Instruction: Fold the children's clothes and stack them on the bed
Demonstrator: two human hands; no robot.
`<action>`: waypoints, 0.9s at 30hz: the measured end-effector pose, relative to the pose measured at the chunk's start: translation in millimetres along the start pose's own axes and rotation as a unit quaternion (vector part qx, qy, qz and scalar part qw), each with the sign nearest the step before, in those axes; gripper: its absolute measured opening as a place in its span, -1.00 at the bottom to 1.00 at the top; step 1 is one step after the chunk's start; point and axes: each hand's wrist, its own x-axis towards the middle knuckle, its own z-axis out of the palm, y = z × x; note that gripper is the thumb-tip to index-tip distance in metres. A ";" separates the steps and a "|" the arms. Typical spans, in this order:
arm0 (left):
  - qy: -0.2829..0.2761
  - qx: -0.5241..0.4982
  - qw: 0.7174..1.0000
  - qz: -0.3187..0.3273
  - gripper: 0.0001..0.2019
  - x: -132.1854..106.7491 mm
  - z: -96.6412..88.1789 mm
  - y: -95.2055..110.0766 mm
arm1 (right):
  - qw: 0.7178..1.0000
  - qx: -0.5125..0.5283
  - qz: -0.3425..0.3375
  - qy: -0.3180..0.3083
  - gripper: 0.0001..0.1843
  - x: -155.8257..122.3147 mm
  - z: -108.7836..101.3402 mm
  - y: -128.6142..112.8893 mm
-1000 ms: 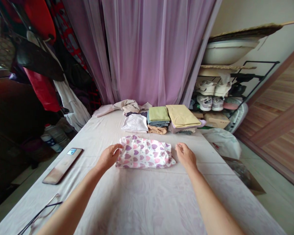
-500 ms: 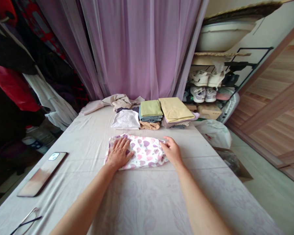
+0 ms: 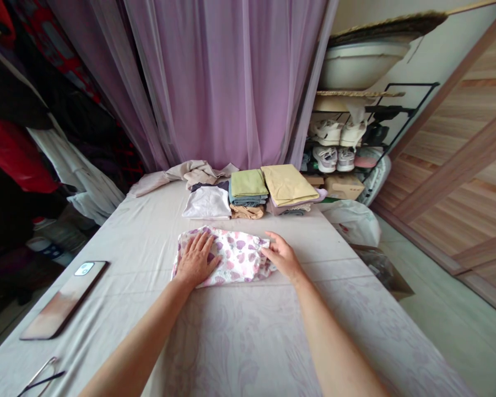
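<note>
A folded white cloth printed with purple and pink hearts lies in front of me on the bed-like surface. My left hand rests flat on its left part, fingers spread. At the other end, my right hand has its thumb and fingers closed on the cloth's right edge, which looks slightly raised and bunched. Part of that edge is hidden by the thumb.
Behind the cloth stand a folded white garment, a pile topped with green fabric and one topped with yellow fabric. A phone and glasses lie at left. A shoe rack stands at right.
The right edge of the heart-print cloth has shifted a little inward with my right hand. My left hand stays flat on it. The whole view has turned slightly.
</note>
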 end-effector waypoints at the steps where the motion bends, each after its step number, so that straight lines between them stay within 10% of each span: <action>1: 0.002 -0.002 1.000 0.003 -0.40 -0.6 -1.7 1.7 | 1.000 0.015 -0.007 0.010 -0.32 -0.2 0.6 0.0; 8: 0.003 -0.127 0.987 0.100 -0.44 -9.4 -5.2 59.1 | 0.997 -0.002 -0.043 0.067 -0.41 -1.7 3.6 -7.1; 14: 0.026 -0.215 0.975 0.053 -0.30 -5.5 13.4 116.2 | 0.998 0.037 0.032 -0.036 -0.38 -6.8 -2.4 -24.9; 21: -0.008 -0.405 0.902 -0.153 -0.55 7.1 9.2 114.6 | 0.996 0.074 -0.018 -0.038 -0.38 3.3 -1.7 -4.5; 27: -0.006 -0.429 0.885 -0.184 -0.48 6.9 -2.1 114.8 | 0.991 -0.109 -0.065 0.042 -0.44 4.2 5.4 5.5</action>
